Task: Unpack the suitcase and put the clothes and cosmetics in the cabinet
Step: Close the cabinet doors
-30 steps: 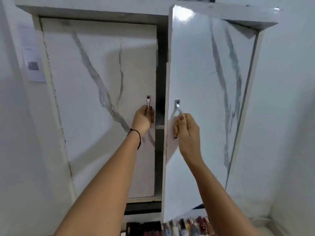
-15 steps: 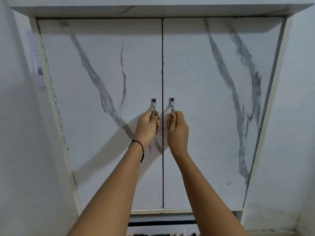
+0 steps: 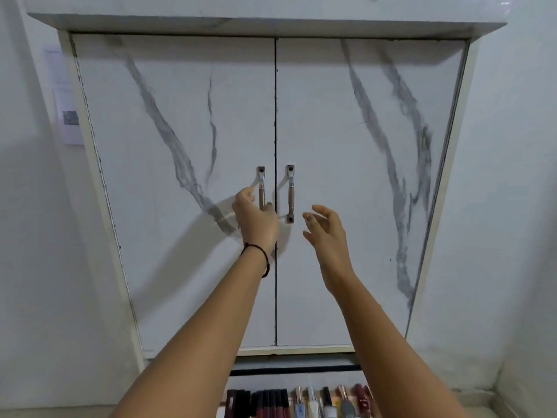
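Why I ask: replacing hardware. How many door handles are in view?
2. The left handle is on the left door, its lower end behind the left hand; the right handle is on the right door, fully visible. None seems hidden.

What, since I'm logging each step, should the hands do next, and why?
Probably release the left handle and lower both hands: the doors are shut, the right hand is open and clear, only the left hand holds on.

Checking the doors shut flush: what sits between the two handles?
In the head view, only the thin dark centre seam runs between the left handle and the right handle.
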